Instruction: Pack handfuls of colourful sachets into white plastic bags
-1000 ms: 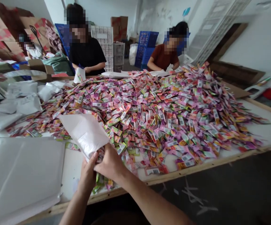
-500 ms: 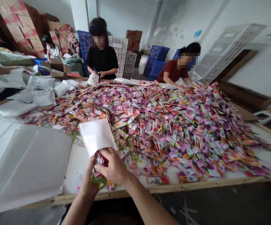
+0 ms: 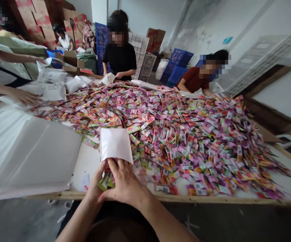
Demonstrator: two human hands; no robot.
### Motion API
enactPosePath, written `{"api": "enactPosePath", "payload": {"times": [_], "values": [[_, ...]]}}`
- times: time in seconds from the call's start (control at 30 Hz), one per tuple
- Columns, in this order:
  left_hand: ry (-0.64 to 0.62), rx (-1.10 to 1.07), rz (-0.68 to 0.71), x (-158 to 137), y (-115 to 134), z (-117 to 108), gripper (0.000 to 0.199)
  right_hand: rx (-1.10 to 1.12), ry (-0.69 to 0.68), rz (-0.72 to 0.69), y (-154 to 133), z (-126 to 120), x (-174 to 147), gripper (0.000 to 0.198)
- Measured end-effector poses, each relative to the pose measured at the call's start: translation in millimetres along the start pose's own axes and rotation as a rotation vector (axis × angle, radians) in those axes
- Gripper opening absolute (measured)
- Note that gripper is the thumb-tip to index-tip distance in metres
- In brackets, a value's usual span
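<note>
A white plastic mailing bag point(image 3: 116, 144) stands out in front of me, its mouth toward my body. My left hand point(image 3: 97, 179) is closed at the left of that mouth, around the bag's edge and a bunch of small colourful sachets point(image 3: 107, 181), green ones showing below. My right hand point(image 3: 126, 186) lies over the sachets, fingertips tucked under the bag's edge and thumb reaching toward my left hand. Most of the bunch is hidden by my hands. Past the bag spreads a large heap of pink, purple and orange sachets point(image 3: 180, 134).
A stack of flat white bags point(image 3: 42, 151) covers the table's left side. Filled white bags point(image 3: 54, 90) lie behind it, near a co-worker's hand point(image 3: 26, 95). Two people work across the table, whose wooden edge point(image 3: 198, 199) runs before me. Blue crates point(image 3: 177, 65) stand behind.
My right hand has pushed forward over the sachets, its fingers now further into the bag mouth. At the left, a co-worker's arms have reached further over the filled bags. The view has shifted.
</note>
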State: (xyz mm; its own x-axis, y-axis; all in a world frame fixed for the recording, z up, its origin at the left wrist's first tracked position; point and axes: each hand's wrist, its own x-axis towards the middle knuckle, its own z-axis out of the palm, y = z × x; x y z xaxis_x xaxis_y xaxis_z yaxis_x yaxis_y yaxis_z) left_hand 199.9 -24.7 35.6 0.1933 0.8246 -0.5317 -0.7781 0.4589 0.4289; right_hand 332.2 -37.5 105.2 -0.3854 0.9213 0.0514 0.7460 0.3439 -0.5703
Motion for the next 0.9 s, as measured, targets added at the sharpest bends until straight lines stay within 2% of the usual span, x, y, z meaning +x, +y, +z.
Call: {"api": "enactPosePath", "payload": {"times": [0.07,0.13,0.23,0.33,0.4,0.47,0.53,0.6,0.7,0.8,0.9], "values": [[0.000,-0.025,-0.023,-3.2,-1.6,4.6,0.015,0.000,0.000,-0.013,5.8,8.5,-6.1,0.071],[-0.005,-0.062,-0.034,-5.9,-6.5,11.2,0.013,-0.007,0.071,0.024,11.4,20.3,-5.4,0.050],[0.000,-0.083,-0.028,-6.5,-17.1,19.2,0.015,-0.155,0.234,0.172,15.3,38.1,5.1,0.041],[0.029,-0.060,-0.036,-3.3,-22.5,17.2,0.019,-0.201,0.143,0.280,15.2,46.4,15.2,0.024],[0.039,-0.042,-0.045,-2.2,-20.8,11.1,0.019,-0.118,0.070,0.259,14.8,44.9,15.4,0.015],[0.003,-0.030,-0.049,-5.4,-17.5,4.5,0.019,-0.016,0.081,0.194,14.4,41.0,8.8,0.020],[-0.023,-0.006,-0.055,-14.8,-16.0,-0.3,0.024,0.013,0.148,0.154,13.3,38.5,-4.2,0.021],[-0.011,0.020,-0.065,-29.5,-18.2,-3.2,0.031,-0.069,0.220,0.136,10.9,39.3,-23.0,0.017],[-0.024,0.018,-0.102,-53.8,-28.8,-7.5,0.039,-0.247,0.252,0.093,4.9,46.4,-54.5,0.029],[-0.014,0.030,-0.213,-68.5,-45.5,-13.5,0.035,-0.344,0.184,0.150,4.0,57.3,-69.1,0.037],[0.070,0.065,-0.286,-70.7,-58.8,-17.6,0.024,-0.339,0.042,0.201,15.3,67.5,-58.4,0.032]]}}
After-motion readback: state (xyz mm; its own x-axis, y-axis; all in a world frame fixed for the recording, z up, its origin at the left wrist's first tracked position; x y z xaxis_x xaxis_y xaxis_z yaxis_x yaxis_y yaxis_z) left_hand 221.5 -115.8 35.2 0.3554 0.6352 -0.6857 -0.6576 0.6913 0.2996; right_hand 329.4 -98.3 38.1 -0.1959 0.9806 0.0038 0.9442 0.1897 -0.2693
